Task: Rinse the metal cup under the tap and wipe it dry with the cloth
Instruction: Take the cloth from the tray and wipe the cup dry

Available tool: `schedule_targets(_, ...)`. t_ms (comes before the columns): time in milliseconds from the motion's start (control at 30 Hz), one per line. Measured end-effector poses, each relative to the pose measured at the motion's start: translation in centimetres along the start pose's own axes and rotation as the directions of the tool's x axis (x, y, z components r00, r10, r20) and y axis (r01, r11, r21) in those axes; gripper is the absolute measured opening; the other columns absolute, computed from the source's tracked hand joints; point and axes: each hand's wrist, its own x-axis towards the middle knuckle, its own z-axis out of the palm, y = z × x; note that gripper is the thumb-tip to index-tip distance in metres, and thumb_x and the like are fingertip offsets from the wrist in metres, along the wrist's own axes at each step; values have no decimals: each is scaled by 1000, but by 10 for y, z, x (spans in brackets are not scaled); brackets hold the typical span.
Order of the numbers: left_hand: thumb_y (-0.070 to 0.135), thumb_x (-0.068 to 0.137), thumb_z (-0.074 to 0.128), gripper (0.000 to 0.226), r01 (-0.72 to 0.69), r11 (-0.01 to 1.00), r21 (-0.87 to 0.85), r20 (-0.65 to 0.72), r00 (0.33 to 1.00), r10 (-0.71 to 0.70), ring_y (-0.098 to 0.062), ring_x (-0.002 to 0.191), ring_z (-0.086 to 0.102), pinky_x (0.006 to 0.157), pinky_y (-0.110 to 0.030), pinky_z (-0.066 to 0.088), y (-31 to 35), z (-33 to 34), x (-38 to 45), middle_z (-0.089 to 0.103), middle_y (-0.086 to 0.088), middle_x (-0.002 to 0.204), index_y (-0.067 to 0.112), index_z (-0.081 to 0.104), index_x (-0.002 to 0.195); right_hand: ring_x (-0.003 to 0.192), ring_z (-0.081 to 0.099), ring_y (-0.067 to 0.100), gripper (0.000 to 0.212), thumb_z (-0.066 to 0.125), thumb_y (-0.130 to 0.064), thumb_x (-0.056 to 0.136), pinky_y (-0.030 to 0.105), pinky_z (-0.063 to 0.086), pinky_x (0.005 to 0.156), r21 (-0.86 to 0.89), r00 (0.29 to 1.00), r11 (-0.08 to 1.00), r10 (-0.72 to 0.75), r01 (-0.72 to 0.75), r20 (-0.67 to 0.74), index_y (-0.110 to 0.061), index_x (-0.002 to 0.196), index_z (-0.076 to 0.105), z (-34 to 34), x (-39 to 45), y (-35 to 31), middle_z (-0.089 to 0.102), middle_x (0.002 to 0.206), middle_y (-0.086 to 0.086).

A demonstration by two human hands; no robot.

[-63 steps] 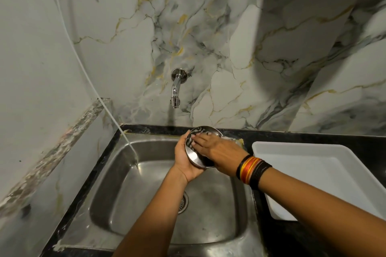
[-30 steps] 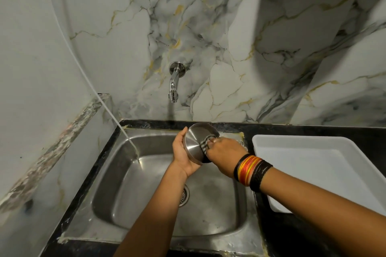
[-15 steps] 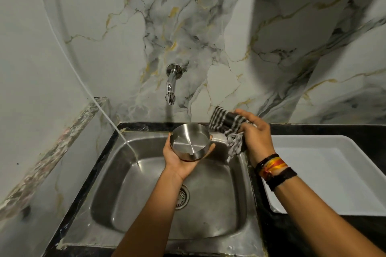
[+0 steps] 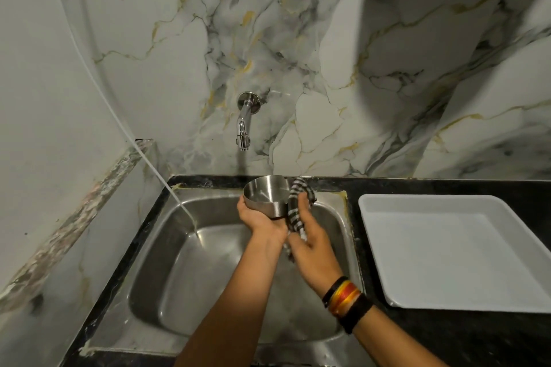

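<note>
My left hand (image 4: 262,219) cradles a shiny metal cup (image 4: 267,195) from below, over the back of the steel sink (image 4: 167,271). The cup's open mouth tilts up and to the left. My right hand (image 4: 313,247) grips a black-and-white checked cloth (image 4: 295,208) and presses it against the cup's right outer wall. Part of the cloth hangs down between my two wrists. The chrome tap (image 4: 244,125) juts from the marble wall above the cup, and no water runs from it.
A white rectangular tray (image 4: 447,247) lies on the black counter (image 4: 441,337) right of the sink. A thin white hose (image 4: 125,131) runs down the left wall into the sink basin. A marble ledge (image 4: 74,217) lines the left side.
My right hand brought the cloth from the back rim of the sink down against the cup's right side. My left hand turned the cup so its mouth faces up-left.
</note>
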Motion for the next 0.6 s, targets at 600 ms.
schedule_targets(600, 59, 93, 62, 54, 91, 980, 177, 300, 943, -142, -40, 90, 82, 76, -54, 65, 12, -32, -2, 81, -21, 112, 13, 86, 106, 114, 71, 18, 48, 46, 13, 93, 28, 55, 101, 30, 976, 977, 210, -209, -50, -6, 129, 72, -69, 69, -27, 75, 121, 8)
